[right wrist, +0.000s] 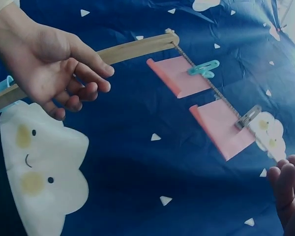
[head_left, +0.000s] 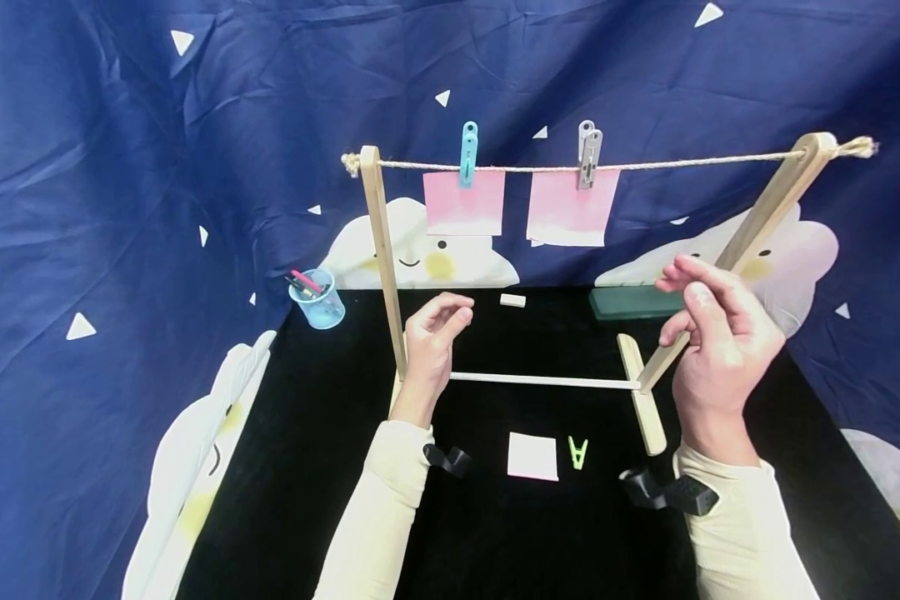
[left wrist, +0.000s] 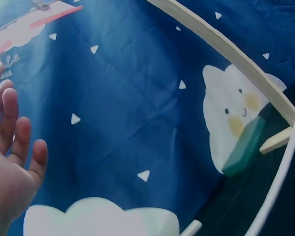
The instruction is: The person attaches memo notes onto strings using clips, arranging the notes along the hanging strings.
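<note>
My left hand is raised beside the left wooden post, its fingers loosely bent with nothing in them. On the other side, my right hand is lifted in front of the right post, fingers relaxed and holding nothing. Between the posts runs a rope. A blue clothespin clips one pink paper to it, and a grey clothespin clips a second pink paper. On the black tabletop between the forearms lie a pale square paper and, to its right, a green clothespin.
The wooden stand has a left post, a right post and a white lower bar. Behind it lie a small white block and a dark green box. A blue pen cup stands back left.
</note>
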The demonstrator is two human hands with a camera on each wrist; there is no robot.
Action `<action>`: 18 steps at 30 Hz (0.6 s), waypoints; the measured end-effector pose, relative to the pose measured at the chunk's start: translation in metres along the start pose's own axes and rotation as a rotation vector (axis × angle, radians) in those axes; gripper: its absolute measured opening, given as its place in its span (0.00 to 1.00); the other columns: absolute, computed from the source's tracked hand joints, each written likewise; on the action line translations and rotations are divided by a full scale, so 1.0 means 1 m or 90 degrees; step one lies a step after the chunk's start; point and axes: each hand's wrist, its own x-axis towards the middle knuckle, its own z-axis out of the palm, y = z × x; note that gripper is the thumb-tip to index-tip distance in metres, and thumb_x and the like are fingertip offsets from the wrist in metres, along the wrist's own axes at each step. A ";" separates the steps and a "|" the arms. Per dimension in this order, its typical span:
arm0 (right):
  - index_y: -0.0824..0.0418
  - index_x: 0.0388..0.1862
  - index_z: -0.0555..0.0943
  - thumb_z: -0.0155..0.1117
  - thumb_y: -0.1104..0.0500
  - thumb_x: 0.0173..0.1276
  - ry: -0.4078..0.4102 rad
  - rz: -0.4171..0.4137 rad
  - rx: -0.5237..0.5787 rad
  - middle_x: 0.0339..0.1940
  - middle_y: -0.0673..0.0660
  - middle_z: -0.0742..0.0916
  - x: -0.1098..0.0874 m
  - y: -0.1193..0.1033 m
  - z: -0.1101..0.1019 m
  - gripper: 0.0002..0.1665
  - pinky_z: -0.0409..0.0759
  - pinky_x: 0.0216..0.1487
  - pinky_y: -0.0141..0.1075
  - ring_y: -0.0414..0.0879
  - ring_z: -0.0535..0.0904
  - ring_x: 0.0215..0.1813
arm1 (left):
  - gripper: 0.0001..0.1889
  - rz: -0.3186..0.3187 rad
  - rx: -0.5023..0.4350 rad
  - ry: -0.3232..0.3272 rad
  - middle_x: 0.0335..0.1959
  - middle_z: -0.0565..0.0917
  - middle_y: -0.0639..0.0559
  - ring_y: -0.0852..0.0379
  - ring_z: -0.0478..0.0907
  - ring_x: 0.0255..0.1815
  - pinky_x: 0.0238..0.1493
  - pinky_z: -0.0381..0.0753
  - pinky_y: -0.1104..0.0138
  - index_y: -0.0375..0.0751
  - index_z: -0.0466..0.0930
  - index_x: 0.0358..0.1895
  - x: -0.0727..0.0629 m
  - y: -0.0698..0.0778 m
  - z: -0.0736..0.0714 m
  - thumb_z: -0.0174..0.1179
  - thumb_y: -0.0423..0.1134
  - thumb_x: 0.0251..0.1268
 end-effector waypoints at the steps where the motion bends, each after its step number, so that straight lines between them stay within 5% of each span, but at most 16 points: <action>1: 0.86 0.41 0.81 0.53 0.80 0.63 0.001 0.004 0.002 0.32 0.66 0.90 -0.003 0.002 -0.003 0.12 0.68 0.12 0.26 0.50 0.87 0.30 | 0.14 0.000 0.000 -0.001 0.35 0.87 0.57 0.62 0.79 0.38 0.44 0.78 0.73 0.49 0.88 0.34 -0.003 -0.002 -0.003 0.61 0.24 0.61; 18: 0.90 0.44 0.78 0.52 0.83 0.64 -0.015 0.026 0.007 0.35 0.67 0.90 -0.051 0.034 -0.054 0.12 0.76 0.18 0.28 0.51 0.88 0.33 | 0.17 -0.063 -0.033 0.030 0.32 0.88 0.57 0.63 0.84 0.36 0.44 0.82 0.71 0.46 0.86 0.39 -0.053 -0.037 -0.037 0.54 0.20 0.65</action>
